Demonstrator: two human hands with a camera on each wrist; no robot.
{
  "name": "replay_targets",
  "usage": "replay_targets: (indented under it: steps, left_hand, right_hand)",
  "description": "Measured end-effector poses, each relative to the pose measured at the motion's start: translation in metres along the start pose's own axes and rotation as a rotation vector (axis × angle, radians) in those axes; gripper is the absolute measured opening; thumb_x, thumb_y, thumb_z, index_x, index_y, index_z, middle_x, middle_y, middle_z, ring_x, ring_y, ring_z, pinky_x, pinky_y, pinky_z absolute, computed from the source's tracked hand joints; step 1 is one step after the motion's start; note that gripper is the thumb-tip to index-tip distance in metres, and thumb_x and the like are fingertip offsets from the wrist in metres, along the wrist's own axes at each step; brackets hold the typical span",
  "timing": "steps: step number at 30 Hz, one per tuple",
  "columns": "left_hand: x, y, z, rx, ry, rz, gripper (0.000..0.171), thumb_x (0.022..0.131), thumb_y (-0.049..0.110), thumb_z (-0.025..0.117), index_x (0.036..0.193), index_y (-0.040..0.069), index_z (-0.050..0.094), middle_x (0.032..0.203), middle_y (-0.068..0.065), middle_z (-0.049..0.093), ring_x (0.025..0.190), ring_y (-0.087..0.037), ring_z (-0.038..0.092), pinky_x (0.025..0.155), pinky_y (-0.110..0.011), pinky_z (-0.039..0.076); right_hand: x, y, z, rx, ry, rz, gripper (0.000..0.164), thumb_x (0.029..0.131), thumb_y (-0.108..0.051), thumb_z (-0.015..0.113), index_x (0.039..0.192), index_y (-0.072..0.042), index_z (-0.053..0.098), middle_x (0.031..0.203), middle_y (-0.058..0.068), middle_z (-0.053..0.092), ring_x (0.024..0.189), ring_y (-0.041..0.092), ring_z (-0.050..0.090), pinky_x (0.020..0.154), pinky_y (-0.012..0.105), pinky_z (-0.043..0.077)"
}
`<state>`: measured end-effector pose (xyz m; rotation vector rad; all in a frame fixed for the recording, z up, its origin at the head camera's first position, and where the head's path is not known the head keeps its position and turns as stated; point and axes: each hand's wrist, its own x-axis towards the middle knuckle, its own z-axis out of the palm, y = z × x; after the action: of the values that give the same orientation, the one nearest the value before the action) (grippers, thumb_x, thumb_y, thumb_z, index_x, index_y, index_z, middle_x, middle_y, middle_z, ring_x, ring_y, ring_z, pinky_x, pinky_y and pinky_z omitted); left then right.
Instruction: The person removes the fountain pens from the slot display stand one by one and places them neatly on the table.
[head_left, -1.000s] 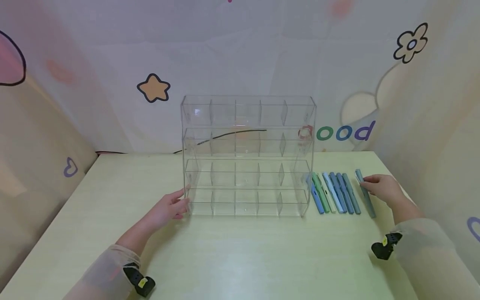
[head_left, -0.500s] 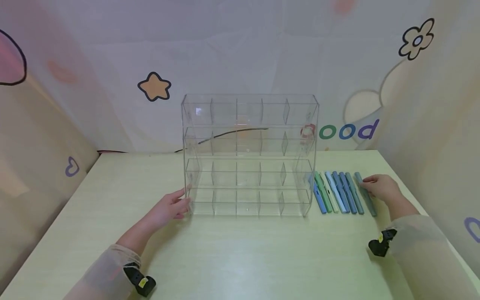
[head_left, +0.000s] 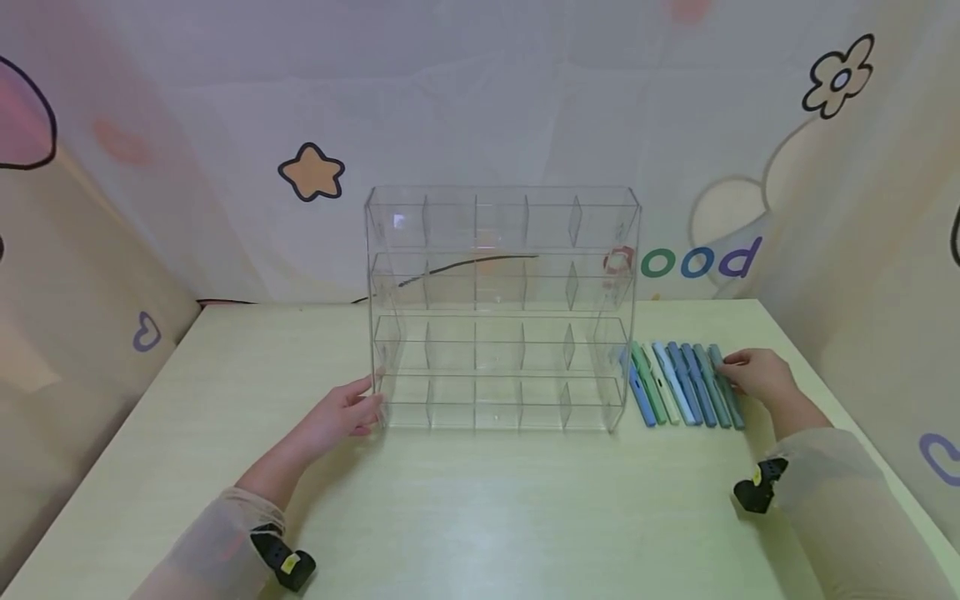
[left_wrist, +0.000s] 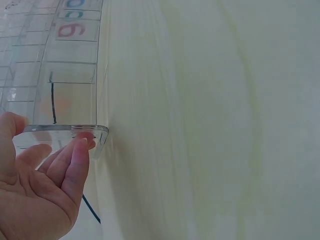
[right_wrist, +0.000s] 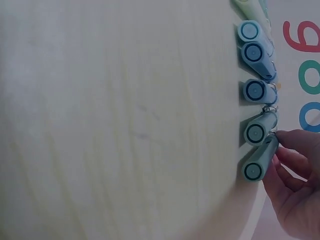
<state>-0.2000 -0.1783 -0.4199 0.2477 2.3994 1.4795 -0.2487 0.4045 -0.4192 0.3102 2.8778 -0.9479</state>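
Note:
A clear acrylic rack (head_left: 498,333) with four tiers of compartments stands upright on the table. My left hand (head_left: 337,421) grips its lower left side edge; in the left wrist view the thumb and curled fingertips (left_wrist: 82,142) are at the side panel. To the right of the rack several capped pens (head_left: 678,383) lie side by side, in blue, green, pale green, light blue and grey-green. My right hand (head_left: 761,379) pinches the upper part of the rightmost grey-green pen (right_wrist: 255,167) between thumb and fingers. That pen lies close beside another grey-green pen (right_wrist: 257,131).
The pale wooden table (head_left: 480,508) runs up to a printed curtain (head_left: 495,100) at the back, with more curtain at both sides. The rack's lower right edge overlaps the leftmost blue pen (head_left: 639,396) in the head view.
My right hand has shifted the rightmost grey-green pen left, closing the gap to the row of pens. My left hand keeps its place on the rack. The head view has shifted slightly.

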Motion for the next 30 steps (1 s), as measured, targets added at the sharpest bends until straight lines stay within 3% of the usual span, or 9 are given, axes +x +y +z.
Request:
replay_targets:
  steps: [10, 14, 23, 30]
  left_hand:
    - [-0.003, -0.002, 0.004, -0.017, -0.020, -0.004, 0.058, 0.099, 0.024, 0.045, 0.146, 0.000, 0.022, 0.132, -0.029, 0.046, 0.109, -0.033, 0.056, 0.086, -0.041, 0.050]
    - [-0.004, -0.001, 0.001, -0.025, -0.021, 0.006, 0.058, 0.099, 0.023, 0.045, 0.146, -0.003, 0.021, 0.133, -0.030, 0.044, 0.110, -0.033, 0.055, 0.086, -0.040, 0.050]
    - [-0.004, 0.000, -0.001, -0.047, -0.043, -0.006, 0.057, 0.099, 0.024, 0.044, 0.148, 0.004, 0.020, 0.136, -0.029, 0.042, 0.115, -0.035, 0.051, 0.088, -0.040, 0.049]
    - [-0.008, -0.001, -0.005, -0.034, -0.051, -0.020, 0.062, 0.098, 0.033, 0.046, 0.149, 0.009, 0.020, 0.140, -0.027, 0.037, 0.119, -0.037, 0.048, 0.090, -0.041, 0.048]
  right_hand:
    - [-0.014, 0.006, 0.001, 0.026, -0.022, -0.018, 0.044, 0.095, -0.018, 0.048, 0.119, 0.019, 0.046, 0.113, 0.035, 0.050, 0.095, 0.039, 0.056, 0.074, 0.038, 0.054]
    - [-0.015, 0.005, 0.000, 0.029, -0.023, -0.034, 0.045, 0.096, -0.019, 0.048, 0.120, 0.019, 0.047, 0.114, 0.035, 0.051, 0.096, 0.039, 0.057, 0.073, 0.036, 0.054]
    - [-0.015, 0.005, 0.001, 0.030, -0.057, -0.021, 0.048, 0.096, -0.021, 0.048, 0.122, 0.019, 0.045, 0.114, 0.034, 0.050, 0.096, 0.036, 0.055, 0.074, 0.035, 0.054]
    - [-0.020, -0.002, 0.000, -0.024, -0.027, -0.047, 0.047, 0.096, -0.022, 0.047, 0.119, 0.019, 0.047, 0.101, 0.030, 0.057, 0.084, 0.030, 0.057, 0.067, 0.034, 0.051]
